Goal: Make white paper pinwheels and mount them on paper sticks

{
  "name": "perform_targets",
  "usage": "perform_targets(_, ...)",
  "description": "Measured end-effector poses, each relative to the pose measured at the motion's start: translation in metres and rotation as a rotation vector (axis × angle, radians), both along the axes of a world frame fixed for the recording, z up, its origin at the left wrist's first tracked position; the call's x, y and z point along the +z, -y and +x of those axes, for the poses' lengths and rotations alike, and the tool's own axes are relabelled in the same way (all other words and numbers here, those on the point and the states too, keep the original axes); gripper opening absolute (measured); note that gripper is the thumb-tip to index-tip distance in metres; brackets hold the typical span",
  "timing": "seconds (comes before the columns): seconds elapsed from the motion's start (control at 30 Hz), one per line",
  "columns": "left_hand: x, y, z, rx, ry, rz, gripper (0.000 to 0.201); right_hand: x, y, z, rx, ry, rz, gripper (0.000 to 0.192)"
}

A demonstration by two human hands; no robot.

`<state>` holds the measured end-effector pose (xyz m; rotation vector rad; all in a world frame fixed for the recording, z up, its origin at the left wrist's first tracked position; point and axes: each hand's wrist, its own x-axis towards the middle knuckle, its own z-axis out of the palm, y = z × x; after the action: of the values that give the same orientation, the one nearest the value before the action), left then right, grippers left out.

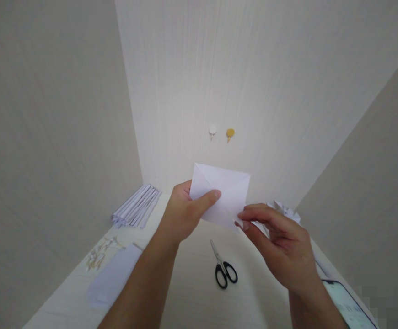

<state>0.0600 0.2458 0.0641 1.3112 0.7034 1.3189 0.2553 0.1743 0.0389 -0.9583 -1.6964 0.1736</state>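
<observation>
A white piece of folded paper (pixel 229 187), squarish with diagonal crease lines, is held up above the table. My left hand (pixel 192 208) grips it from the left, thumb flat on its front face and the other fingers hidden behind. At its lower right corner, the thumb and forefinger of my right hand (pixel 281 242) pinch the paper's edge. Below the paper, a pair of scissors (pixel 223 267) with black handles lies on the table, blades pointing away from me.
Rolled white paper strips (pixel 137 206) are stacked at the back left. Nearer lie several cotton swabs (pixel 99 253) and flat white sheets (pixel 111 276). Crumpled or folded paper (pixel 284 210) sits behind my right hand, a phone (pixel 348 304) at lower right. Two hooks (pixel 230 133) are on the wall.
</observation>
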Motion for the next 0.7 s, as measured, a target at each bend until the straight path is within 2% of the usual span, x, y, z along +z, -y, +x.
perform_targets(0.13,-0.001,0.002,0.005,0.014,-0.014,0.003,0.029,0.003,0.002,0.007,0.047,0.014,-0.006,0.022)
perform_targets(0.47,0.000,0.016,0.018,0.089,-0.019,0.036,0.028,0.008,0.005,0.014,0.083,-0.061,-0.055,0.013)
perform_targets(0.7,0.000,0.023,0.022,0.122,0.008,0.016,0.029,0.004,0.005,0.012,0.003,-0.298,-0.121,0.009)
